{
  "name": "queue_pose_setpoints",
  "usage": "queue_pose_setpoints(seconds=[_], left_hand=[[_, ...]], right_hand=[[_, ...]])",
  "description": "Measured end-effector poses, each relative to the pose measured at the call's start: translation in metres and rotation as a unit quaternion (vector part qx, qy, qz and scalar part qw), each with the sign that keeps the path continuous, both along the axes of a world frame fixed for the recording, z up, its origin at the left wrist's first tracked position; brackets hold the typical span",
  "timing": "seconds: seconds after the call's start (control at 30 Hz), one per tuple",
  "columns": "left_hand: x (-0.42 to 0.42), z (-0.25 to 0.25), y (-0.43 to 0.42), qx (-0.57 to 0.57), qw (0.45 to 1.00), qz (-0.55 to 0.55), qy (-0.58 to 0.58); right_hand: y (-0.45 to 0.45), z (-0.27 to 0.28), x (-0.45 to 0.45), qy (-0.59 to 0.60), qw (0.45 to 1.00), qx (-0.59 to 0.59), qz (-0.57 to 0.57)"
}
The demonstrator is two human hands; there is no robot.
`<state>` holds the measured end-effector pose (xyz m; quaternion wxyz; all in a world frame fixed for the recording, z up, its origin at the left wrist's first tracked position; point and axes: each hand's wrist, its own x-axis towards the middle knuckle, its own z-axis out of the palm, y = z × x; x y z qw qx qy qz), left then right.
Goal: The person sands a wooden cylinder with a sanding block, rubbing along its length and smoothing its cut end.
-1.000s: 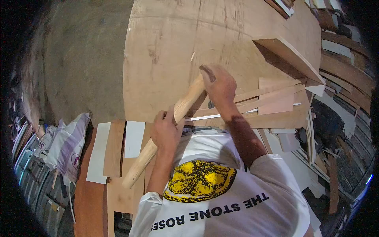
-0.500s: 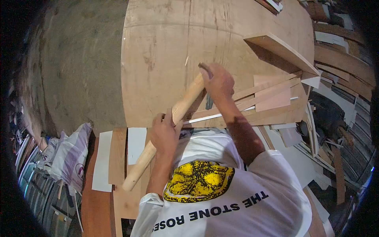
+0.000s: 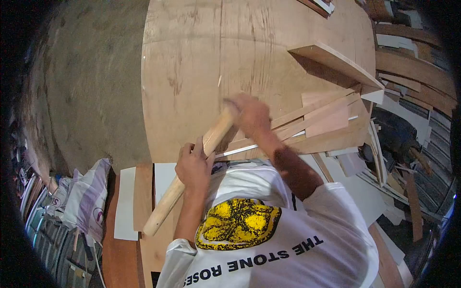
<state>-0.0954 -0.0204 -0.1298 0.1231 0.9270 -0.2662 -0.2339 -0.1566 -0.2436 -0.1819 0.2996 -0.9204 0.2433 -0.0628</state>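
A thick, pale wooden pole point(image 3: 164, 207) slants from the lower left up to the middle of the view, above the edge of a plywood sheet. My left hand point(image 3: 194, 165) is wrapped round its middle part. At its upper end is my right hand point(image 3: 250, 115), blurred, with the fingers closed round a small dark item point(image 3: 230, 102) at the pole's tip; what that item is cannot be made out. Thin wooden strips point(image 3: 317, 106) and a pinkish flat piece point(image 3: 326, 115) lie on the plywood to the right of my right hand.
The large plywood sheet point(image 3: 192, 62) fills the centre, with an upright board point(image 3: 341, 62) at its right. Bare ground point(image 3: 91, 86) is at the left, a white sack point(image 3: 89, 197) at the lower left. Wood offcuts point(image 3: 413, 67) pile up on the right.
My right hand has moved left and a little down, with the pole's upper end. My left hand has shifted slightly left, still on the pole. The whole view has shifted a little.
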Motion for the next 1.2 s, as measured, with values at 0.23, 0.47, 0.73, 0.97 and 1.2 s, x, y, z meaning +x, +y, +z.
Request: queue_pose_setpoints(seconds=[0.23, 0.47, 0.73, 0.97, 1.2], left_hand=[[-0.011, 0.001, 0.001, 0.011, 1.0, 0.024, 0.012], [-0.002, 0.007, -0.008, 0.014, 1.0, 0.013, -0.011], [-0.009, 0.009, -0.003, -0.005, 1.0, 0.018, 0.007], [-0.007, 0.008, -0.005, 0.026, 1.0, 0.009, 0.01], [-0.003, 0.011, -0.007, 0.012, 1.0, -0.004, -0.013]], right_hand=[[-0.012, 0.017, 0.008, 0.095, 0.994, 0.019, -0.04], [0.012, 0.018, 0.0, 0.072, 0.996, 0.025, -0.034], [-0.027, 0.005, 0.006, 0.139, 0.98, -0.034, -0.137], [0.009, 0.02, -0.015, 0.034, 0.999, 0.022, -0.023], [-0.014, 0.006, -0.007, 0.065, 0.992, -0.026, -0.101]])
